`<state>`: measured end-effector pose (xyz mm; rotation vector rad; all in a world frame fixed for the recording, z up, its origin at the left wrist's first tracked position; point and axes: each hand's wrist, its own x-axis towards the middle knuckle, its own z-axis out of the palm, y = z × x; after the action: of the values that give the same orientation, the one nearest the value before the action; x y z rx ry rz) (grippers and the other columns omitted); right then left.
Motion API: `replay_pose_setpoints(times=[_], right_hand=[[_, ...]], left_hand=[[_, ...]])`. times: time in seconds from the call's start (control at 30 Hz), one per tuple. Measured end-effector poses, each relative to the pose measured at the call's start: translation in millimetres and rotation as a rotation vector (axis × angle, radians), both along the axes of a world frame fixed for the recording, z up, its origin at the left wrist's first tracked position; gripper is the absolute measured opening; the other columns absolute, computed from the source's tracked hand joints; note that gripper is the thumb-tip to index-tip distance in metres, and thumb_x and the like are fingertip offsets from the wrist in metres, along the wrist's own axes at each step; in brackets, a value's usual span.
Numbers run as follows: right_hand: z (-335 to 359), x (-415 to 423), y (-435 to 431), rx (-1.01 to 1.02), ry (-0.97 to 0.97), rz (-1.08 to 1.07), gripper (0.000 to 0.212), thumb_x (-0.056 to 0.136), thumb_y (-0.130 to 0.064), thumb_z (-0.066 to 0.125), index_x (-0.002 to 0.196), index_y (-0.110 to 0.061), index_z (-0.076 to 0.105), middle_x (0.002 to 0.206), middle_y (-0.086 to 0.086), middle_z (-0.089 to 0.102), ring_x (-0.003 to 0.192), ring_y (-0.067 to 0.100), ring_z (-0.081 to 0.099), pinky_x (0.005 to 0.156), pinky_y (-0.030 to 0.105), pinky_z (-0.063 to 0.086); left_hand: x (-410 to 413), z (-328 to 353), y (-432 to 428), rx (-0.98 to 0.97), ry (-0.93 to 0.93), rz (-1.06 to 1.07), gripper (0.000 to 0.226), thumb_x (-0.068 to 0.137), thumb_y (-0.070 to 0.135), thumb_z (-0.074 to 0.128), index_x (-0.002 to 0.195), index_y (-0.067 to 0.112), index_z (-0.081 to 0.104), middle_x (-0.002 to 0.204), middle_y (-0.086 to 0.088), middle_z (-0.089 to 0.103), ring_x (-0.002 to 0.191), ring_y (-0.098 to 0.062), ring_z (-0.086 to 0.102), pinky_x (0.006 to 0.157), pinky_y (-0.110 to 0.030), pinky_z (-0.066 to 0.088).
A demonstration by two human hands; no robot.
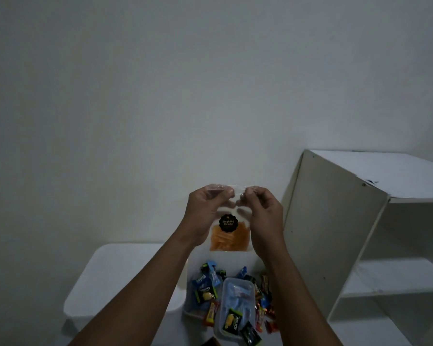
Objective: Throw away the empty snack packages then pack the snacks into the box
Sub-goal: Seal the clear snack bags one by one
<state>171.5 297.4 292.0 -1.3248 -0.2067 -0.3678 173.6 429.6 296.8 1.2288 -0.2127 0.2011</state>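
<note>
Pinching the top edge of a clear plastic bag of orange chips (229, 237) with both hands, left hand (205, 211) on the left corner and right hand (260, 211) on the right, fingers and thumbs curled tight on the plastic. Holding it upright and well off the surface, out in front of the plain grey-white wall (160, 96). Got a round black scalloped label (228, 223) on the front, reads something like "Singkong Balado", with the chips sitting in the bottom half of the bag.

Straight below, between the forearms: a clear rectangular plastic box (238, 280) near the front edge of a white surface, holding a green-and-yellow snack packet (231, 320) and some blue stuff, too blurry to say what. Touching its near corner, a small black packet (250, 333). Scattered round the box on both sides, loads of small wrapped snacks (205, 293), blue and green ones to the left, red and orange wrappers (263, 313) to the right.

Further out: a white rounded-corner top (105, 283) off to the left, and a white open shelf unit (335, 221) standing on the right.
</note>
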Motion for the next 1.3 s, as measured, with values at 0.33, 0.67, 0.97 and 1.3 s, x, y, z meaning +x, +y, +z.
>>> replay_pose_setpoints(times=[0.33, 0.67, 0.97, 1.3], right_hand=[[12.3, -9.3, -6.5, -0.010, -0.033, -0.030, 0.010, 0.095, -0.015, 0.063, 0.093, -0.008, 0.070, 0.081, 0.002, 0.071, 0.079, 0.015, 0.068, 0.079, 0.039, 0.054], [13.3, -10.6, -7.9, -0.107, -0.036, -0.001, 0.011, 0.092, -0.019, 0.069, 0.095, -0.009, 0.074, 0.077, 0.003, 0.071, 0.074, 0.012, 0.065, 0.066, 0.026, 0.049], [17.2, -5.9, -3.1, -0.126, -0.073, -0.033, 0.012, 0.093, -0.020, 0.067, 0.094, -0.010, 0.073, 0.080, -0.001, 0.070, 0.074, 0.006, 0.062, 0.066, 0.016, 0.049], [20.6, -6.0, 3.5, -0.096, -0.038, 0.001, 0.011, 0.089, -0.017, 0.071, 0.093, -0.008, 0.076, 0.075, -0.002, 0.071, 0.069, 0.004, 0.063, 0.060, 0.012, 0.048]], left_hand=[[-5.2, 11.3, -3.3, 0.001, -0.027, 0.004, 0.003, 0.089, 0.010, 0.068, 0.091, 0.009, 0.070, 0.086, -0.007, 0.072, 0.077, -0.022, 0.067, 0.073, -0.038, 0.055], [-6.7, 10.3, -2.7, 0.104, -0.091, 0.041, 0.005, 0.090, 0.009, 0.067, 0.090, 0.010, 0.072, 0.083, -0.006, 0.072, 0.075, -0.021, 0.066, 0.078, -0.039, 0.059], [-5.1, 9.2, 0.3, -0.042, -0.079, -0.049, 0.005, 0.089, 0.008, 0.066, 0.088, 0.005, 0.070, 0.081, -0.010, 0.069, 0.077, -0.026, 0.066, 0.080, -0.049, 0.057], [-2.6, 10.2, 6.1, 0.070, -0.116, 0.040, 0.011, 0.096, 0.011, 0.058, 0.091, 0.004, 0.066, 0.087, -0.010, 0.067, 0.078, -0.023, 0.066, 0.085, -0.050, 0.058]])
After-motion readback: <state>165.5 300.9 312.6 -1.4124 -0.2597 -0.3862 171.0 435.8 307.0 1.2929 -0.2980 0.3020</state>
